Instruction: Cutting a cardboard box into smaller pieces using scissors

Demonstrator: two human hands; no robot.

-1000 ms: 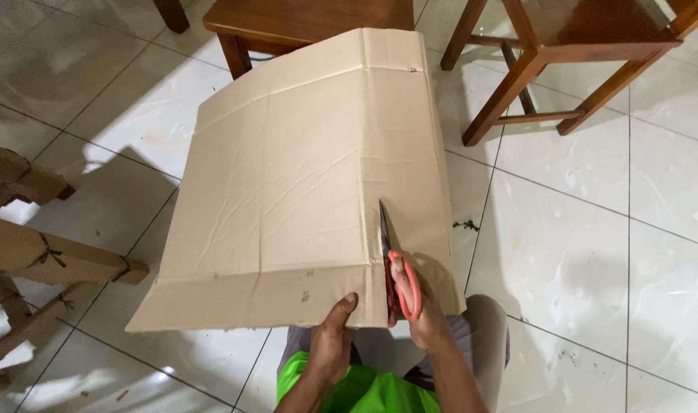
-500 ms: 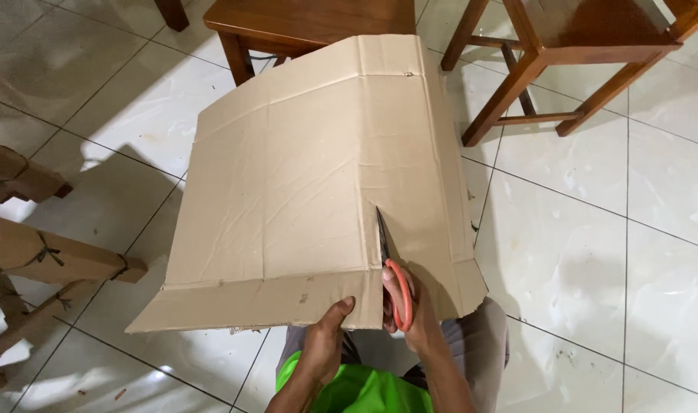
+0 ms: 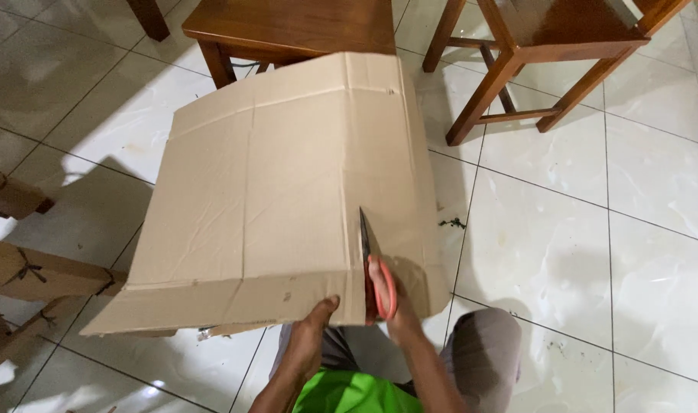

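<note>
A person is sitting over a white tiled floor (image 3: 578, 252) and cutting a large flattened sheet of brown cardboard (image 3: 288, 191) with orange-handled scissors (image 3: 376, 268). The sheet is filling the middle of the view, its near edge lying at the person's knees at 6 o'clock and its far edge reaching toward 12 o'clock, where it is resting against or just in front of a dark wooden stool (image 3: 288, 27).

The right hand (image 3: 395, 306) is closed through the scissor handles, fingers wrapped around the orange loops, with the dark blades pointing away toward 12 o'clock. The left hand (image 3: 314, 333) is gripping the near edge of the cardboard just to the 9 o'clock side of the cut, thumb on top and fingers hidden beneath, holding the sheet up off the lap.

As to progress, the cut is running along a crease line from the near edge, and the blade tips are sitting roughly a third of the way up the sheet. The stretch behind the blades is looking parted; the longer stretch ahead, up to the far fold, is still uncut. So most of this line appears left to do.

A second wooden chair (image 3: 548, 61) is standing at 1 o'clock, and pale wooden frames (image 3: 28, 268) are showing at 9 o'clock.
</note>
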